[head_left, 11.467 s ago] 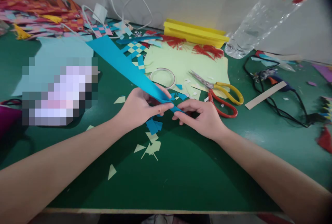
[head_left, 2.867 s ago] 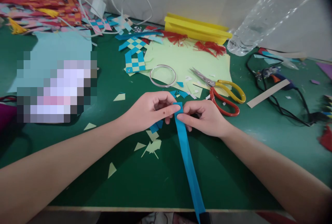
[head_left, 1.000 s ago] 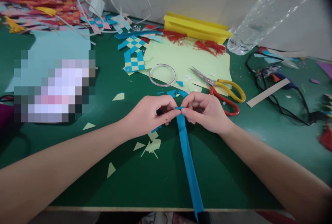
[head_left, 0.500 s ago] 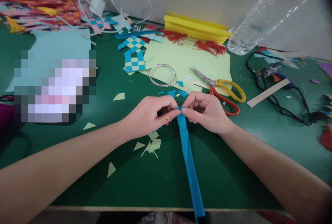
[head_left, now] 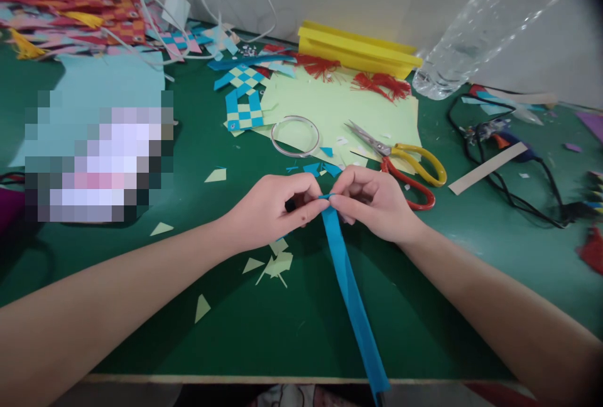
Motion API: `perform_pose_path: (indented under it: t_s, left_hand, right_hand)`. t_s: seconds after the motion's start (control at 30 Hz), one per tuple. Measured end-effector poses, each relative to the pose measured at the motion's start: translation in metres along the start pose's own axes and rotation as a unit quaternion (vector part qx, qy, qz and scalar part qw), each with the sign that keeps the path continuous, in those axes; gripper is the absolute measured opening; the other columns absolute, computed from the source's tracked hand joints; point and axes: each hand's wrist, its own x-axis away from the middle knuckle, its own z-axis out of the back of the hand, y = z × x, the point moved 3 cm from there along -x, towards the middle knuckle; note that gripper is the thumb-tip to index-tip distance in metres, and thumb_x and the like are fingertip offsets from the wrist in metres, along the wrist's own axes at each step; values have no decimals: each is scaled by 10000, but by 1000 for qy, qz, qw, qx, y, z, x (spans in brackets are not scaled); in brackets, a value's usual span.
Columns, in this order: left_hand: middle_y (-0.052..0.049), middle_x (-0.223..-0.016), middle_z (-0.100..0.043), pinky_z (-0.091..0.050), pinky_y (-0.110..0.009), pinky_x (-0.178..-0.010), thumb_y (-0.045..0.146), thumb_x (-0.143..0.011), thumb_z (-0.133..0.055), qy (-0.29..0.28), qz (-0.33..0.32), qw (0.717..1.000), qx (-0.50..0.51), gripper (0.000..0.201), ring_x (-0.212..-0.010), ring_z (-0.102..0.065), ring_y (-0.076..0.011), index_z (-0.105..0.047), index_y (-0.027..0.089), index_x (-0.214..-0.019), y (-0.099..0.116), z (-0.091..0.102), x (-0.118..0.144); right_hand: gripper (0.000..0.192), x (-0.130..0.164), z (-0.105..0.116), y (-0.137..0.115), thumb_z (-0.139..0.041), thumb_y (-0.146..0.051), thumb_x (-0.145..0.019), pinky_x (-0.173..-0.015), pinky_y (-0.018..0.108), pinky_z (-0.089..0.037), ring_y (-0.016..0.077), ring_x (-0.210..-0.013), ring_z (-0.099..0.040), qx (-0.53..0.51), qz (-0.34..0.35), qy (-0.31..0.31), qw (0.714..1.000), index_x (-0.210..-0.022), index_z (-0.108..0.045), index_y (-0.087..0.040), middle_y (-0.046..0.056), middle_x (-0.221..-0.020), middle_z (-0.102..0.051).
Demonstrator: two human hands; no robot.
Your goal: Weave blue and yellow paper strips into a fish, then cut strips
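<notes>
Blue paper strip (head_left: 347, 281) is pinched at its top end by both hands — left hand (head_left: 271, 209) and right hand (head_left: 374, 203), fingertips touching; best held firmly, edges aligned.

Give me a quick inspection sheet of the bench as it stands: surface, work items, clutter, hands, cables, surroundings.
Surface: green table, littered with paper scraps.
Work items: blue paper strip, far end pinched between both hands, the rest running past the near table edge.
Clutter: scissors, metal ring, woven paper pieces, pale green sheet, yellow folded paper, clear plastic bottle.
Hands: left hand and right hand both grip the strip's end.
Cables: white cable at rear; black cable on the right.
Surroundings: plain wall behind.
</notes>
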Motion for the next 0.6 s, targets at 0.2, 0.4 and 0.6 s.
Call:
perform_pose_path:
  t_s: [0.2, 0.4, 0.6]
  left_hand:
    - [50, -611, -622, -398, -157, -507, 275, -950, -540, -5, 4, 1000, -3, 231, -519, -553, -56, -563, 173, -743, 0, 0, -1]
    - [58, -578, -591, -364, -161, -490, 292, -939, -552, -28, -8, 1000, -10, 295, -490, -496, -49, -565, 167, -671, 2, 0, -2]
    - [70, -577, -588, -353, -135, -478, 231, -924, -546, -28, -2, 1000, 2, 272, -489, -484, -37, -557, 161, -661, 2, 0, -2]
  right_hand:
    - [206, 0, 0, 0, -765, -259, -782, -483, 197, -426, 64, -486, -531, -15, 0, -9, 1000, -807, -582, -170, -63, -539, -591]
    - [109, 0, 2, 2, -690, -214, -857, -533, 193, -467, 63, -531, -583, -36, 15, -8, 999, -855, -587, -175, -57, -589, -629]
    - [82, -1, 2, 3, -654, -209, -886, -555, 208, -491, 67, -536, -595, -60, 15, -18, 998, -858, -581, -185, -55, -601, -653]
